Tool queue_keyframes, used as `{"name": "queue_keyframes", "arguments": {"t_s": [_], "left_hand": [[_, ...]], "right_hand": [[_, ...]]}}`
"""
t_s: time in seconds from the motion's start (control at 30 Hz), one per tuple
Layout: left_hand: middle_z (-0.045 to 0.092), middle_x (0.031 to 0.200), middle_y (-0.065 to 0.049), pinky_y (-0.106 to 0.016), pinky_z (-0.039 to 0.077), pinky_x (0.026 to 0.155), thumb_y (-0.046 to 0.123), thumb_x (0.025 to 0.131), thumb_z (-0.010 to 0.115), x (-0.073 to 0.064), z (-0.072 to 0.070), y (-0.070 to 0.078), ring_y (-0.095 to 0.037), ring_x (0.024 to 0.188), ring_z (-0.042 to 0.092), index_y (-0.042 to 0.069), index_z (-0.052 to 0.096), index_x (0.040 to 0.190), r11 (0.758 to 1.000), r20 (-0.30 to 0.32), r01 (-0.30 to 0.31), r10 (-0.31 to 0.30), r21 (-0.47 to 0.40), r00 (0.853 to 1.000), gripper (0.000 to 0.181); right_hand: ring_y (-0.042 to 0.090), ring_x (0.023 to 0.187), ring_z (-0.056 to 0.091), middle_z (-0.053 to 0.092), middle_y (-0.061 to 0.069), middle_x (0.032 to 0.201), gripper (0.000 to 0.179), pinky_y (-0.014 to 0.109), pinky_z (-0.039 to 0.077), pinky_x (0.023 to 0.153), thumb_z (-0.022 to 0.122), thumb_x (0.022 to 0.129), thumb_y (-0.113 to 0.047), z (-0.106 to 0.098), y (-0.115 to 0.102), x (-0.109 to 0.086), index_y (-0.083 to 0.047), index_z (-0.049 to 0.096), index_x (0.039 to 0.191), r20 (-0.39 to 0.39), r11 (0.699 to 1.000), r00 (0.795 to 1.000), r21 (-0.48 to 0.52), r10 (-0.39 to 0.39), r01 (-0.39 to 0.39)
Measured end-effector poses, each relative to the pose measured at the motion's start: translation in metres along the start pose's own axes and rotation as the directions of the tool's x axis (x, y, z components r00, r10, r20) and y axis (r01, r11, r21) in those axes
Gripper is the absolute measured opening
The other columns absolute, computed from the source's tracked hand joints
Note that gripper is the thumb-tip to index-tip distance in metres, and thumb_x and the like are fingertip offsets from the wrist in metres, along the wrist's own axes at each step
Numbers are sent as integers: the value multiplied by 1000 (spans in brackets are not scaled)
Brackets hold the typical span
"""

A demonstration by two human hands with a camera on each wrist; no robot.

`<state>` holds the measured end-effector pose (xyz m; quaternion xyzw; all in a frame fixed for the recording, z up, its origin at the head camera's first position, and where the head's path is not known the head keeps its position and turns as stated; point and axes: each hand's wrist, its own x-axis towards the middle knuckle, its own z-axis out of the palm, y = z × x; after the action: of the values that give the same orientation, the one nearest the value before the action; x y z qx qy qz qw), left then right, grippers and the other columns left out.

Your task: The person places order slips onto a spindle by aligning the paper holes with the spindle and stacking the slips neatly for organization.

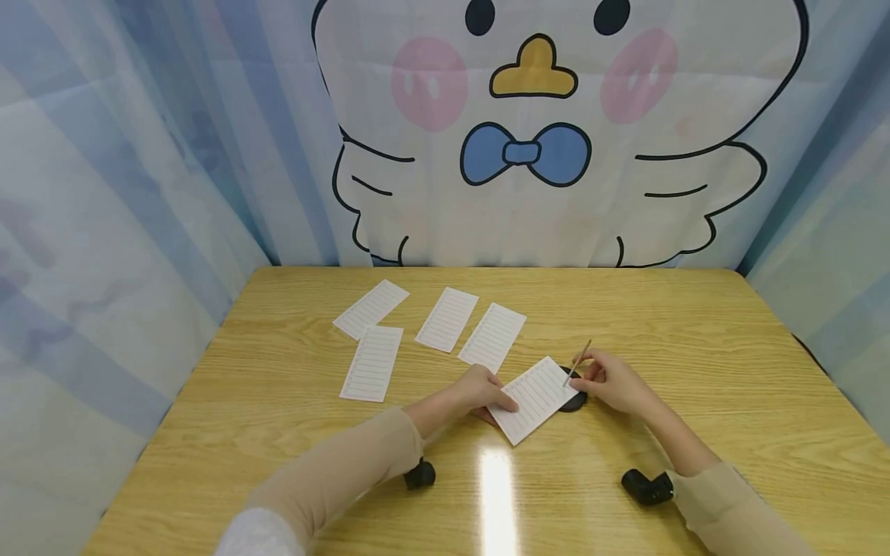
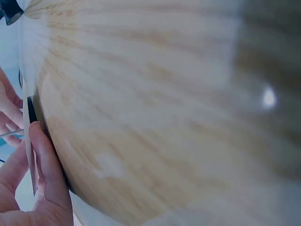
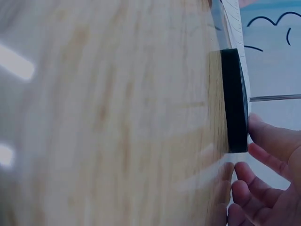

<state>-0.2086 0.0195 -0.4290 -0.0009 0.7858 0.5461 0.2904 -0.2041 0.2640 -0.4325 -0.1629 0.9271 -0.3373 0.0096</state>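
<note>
My left hand [image 1: 483,394] grips a white card with ruled lines [image 1: 534,403] at its lower left edge, thumb on top and fingers beneath. The card is tilted, its far right corner over a flat round black object [image 1: 575,401] on the table. My right hand [image 1: 615,380] is at that corner, fingers bent around a thin stick [image 1: 582,354] that slants down to the card. In the right wrist view the thumb [image 3: 268,134] lies close to the card's edge, beside the black object [image 3: 234,101]. The left wrist view shows the left fingers [image 2: 49,165] under the card.
Several similar lined cards lie toward the back left of the wooden table [image 1: 660,309]; one card [image 1: 492,337] is just behind the left hand. Black bent fittings [image 1: 647,488] are by both forearms. A curtain with a cartoon bird [image 1: 524,216] hangs behind the table.
</note>
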Motion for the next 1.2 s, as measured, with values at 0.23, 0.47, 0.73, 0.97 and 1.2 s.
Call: {"name": "queue_keyframes", "arguments": {"t_s": [0.23, 0.47, 0.73, 0.97, 1.2], "left_hand": [[63, 63, -9, -28, 52, 49, -1, 73, 73, 0, -3, -2, -17, 53, 63, -2, 62, 76, 1000, 28, 2, -2, -20, 1000, 11], [63, 63, -10, -28, 53, 51, -3, 76, 69, 0, -8, -3, -16, 51, 62, -5, 64, 81, 999, 51, 0, 3, -50, 999, 7], [59, 59, -7, -26, 52, 50, -5, 76, 67, -1, -14, -4, -12, 45, 56, -5, 63, 80, 998, 53, 4, -1, -58, 999, 6], [56, 57, -7, -25, 52, 50, -5, 76, 67, -4, -19, -4, -12, 43, 55, -5, 64, 79, 999, 57, 4, -1, -41, 998, 5], [59, 54, -8, -25, 51, 47, -2, 78, 67, -2, -27, -8, -12, 45, 56, -5, 64, 81, 999, 91, -21, 23, -25, 996, 5]], "right_hand": [[28, 86, 52, 55, 17, 97, 24, 36, 41, 68, 66, 84, -15, 1, 0, -1, -2, 60, 104, 5, 993, 998, -100, -55, 56], [23, 77, 47, 52, 14, 90, 20, 32, 36, 64, 65, 85, -12, 2, -1, -2, -4, 60, 102, 5, 993, 998, -99, -66, 66], [13, 65, 40, 53, 6, 82, 20, 26, 35, 59, 63, 85, -6, 3, -2, -1, 0, 58, 104, 21, 995, 997, -69, -72, 74], [11, 62, 41, 53, 5, 79, 21, 24, 35, 56, 62, 84, -2, 5, -3, -1, 1, 58, 105, 21, 999, 999, -24, -48, 49], [13, 65, 43, 54, 7, 81, 21, 24, 36, 57, 62, 84, 0, 6, -5, -1, 1, 58, 105, 14, 999, 999, 7, -37, 37]]}}
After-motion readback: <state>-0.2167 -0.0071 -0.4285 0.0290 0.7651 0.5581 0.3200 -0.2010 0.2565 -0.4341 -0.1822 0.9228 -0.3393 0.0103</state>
